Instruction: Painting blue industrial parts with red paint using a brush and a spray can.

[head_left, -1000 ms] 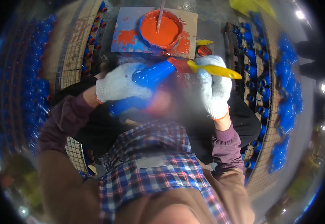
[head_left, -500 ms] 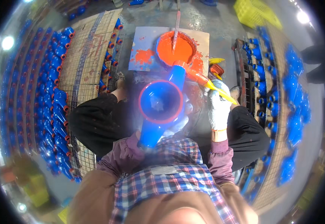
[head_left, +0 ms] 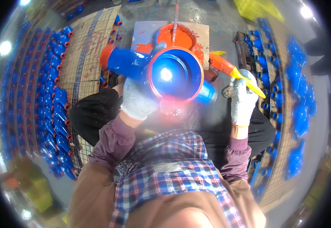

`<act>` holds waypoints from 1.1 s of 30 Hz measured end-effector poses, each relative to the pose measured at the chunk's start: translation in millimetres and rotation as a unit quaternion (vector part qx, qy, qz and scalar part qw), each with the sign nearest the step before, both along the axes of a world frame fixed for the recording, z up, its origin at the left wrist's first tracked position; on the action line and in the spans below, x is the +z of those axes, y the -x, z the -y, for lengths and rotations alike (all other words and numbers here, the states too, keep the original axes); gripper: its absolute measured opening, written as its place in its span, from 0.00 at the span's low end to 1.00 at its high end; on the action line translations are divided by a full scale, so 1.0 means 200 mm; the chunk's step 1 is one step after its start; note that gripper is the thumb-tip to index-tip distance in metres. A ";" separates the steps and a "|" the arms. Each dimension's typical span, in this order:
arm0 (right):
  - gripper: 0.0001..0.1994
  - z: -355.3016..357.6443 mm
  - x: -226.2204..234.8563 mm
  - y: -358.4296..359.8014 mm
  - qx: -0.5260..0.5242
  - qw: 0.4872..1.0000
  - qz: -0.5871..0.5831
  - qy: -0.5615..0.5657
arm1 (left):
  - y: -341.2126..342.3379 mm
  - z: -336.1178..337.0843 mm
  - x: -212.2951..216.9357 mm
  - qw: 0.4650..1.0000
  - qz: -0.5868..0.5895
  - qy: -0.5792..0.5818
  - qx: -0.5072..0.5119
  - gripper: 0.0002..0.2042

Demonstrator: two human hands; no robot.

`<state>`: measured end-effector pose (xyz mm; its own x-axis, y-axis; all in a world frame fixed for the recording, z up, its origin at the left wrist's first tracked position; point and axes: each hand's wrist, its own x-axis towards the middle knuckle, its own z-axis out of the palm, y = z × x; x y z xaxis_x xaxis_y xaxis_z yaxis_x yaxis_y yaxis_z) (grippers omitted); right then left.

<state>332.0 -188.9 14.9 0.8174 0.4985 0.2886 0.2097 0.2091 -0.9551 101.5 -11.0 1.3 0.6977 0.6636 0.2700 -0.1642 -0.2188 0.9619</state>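
My left hand (head_left: 137,102), in a white knit glove, holds up a shiny blue pipe fitting (head_left: 129,62). Its wide round mouth faces me and has a red-orange rim. The arm reaching left has an orange end; the other end, pointing right, is plain blue. The fitting hides most of my left fingers. My gloved right hand (head_left: 244,99) is closed around the yellow handle of a paintbrush (head_left: 224,66), whose head is orange and points up and left, apart from the fitting. Beyond the fitting stands a bucket of orange paint (head_left: 186,38) with a stick (head_left: 175,22) in it.
A paint-spotted board (head_left: 204,29) lies under the bucket. Many blue fittings with orange ends (head_left: 55,68) fill the racks at left. More blue fittings (head_left: 296,95) line the rack at right. A yellow crate (head_left: 258,9) stands at the far right.
The fitting has turned, its orange end swinging from beside the bucket to the left, and it has risen. My right hand has moved right with the paintbrush, away from the fitting.
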 end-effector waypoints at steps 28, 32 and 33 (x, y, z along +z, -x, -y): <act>0.15 -0.39 -0.04 -0.06 0.134 0.915 0.295 0.240 | -0.21 -0.06 0.23 0.702 -0.419 -0.535 -0.211 0.36; 0.08 -0.27 0.08 0.06 0.118 0.929 0.321 0.143 | -0.20 -0.09 0.23 0.739 -0.427 -0.478 -0.210 0.35; 0.08 -0.25 0.08 0.07 0.118 0.929 0.321 0.142 | -0.19 -0.10 0.22 0.739 -0.428 -0.478 -0.209 0.35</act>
<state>317.7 -138.8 30.9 0.3795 0.7732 0.5082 0.7360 0.0805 -0.6721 138.7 9.9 45.1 0.9741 0.1340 -0.1820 0.1690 -0.9667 0.1924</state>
